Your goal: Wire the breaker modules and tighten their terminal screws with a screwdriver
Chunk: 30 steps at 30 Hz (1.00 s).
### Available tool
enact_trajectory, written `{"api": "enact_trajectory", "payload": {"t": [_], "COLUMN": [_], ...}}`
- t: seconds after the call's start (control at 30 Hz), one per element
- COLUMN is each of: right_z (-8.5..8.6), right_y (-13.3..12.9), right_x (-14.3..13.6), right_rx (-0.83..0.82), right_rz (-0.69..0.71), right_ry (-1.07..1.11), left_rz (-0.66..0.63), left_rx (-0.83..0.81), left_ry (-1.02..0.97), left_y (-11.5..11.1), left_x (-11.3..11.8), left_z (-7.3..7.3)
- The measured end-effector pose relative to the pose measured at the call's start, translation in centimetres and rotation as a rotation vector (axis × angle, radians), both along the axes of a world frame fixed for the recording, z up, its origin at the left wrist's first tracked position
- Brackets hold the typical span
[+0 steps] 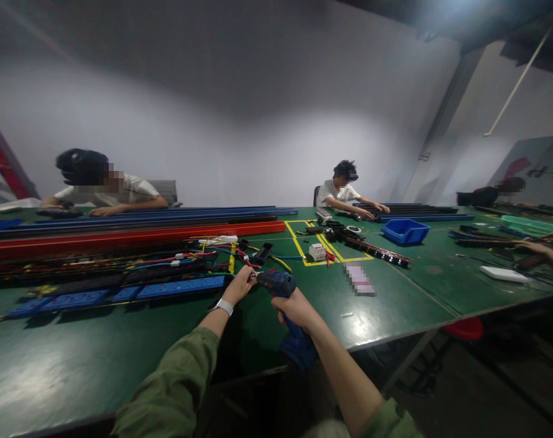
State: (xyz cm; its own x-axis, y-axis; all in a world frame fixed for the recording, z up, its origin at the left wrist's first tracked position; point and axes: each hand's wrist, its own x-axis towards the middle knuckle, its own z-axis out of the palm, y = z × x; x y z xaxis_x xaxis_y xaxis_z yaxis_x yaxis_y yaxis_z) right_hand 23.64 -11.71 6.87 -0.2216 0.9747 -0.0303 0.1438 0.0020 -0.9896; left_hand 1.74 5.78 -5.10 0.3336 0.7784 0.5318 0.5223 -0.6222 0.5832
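Observation:
A blue cordless drill (278,283) is in my right hand (299,309), its fingers wrapped round the grip and its nose pointing left. My left hand (239,285) is closed at the tip of the drill; whatever its fingers pinch there is hidden. Just left of that hand lies a power strip with blue sockets (180,286), with coloured wires (185,260) behind it. Beyond my hands are a black plastic piece (263,252) and a yellow-green wire (281,263).
Red rails (134,236) and blue rails (166,215) run along the green table (422,298). A white terminal block (318,252) stands inside yellow tape, near a blue bin (404,231). Two people (342,193) work across the table; others are at the right.

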Motion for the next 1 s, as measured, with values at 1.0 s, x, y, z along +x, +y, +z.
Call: {"api": "enact_trajectory", "payload": {"t": [1.0], "right_z": [0.54], "right_y": [0.06], "right_x": [-0.41], "right_rx": [-0.041], "right_rz": [-0.006], "right_ry": [-0.028], "left_rz": [0.062], "left_rx": [-0.012], "left_ry": [0.029], "left_y": [-0.16], "left_x": [0.34], "left_z": [0.03]}}
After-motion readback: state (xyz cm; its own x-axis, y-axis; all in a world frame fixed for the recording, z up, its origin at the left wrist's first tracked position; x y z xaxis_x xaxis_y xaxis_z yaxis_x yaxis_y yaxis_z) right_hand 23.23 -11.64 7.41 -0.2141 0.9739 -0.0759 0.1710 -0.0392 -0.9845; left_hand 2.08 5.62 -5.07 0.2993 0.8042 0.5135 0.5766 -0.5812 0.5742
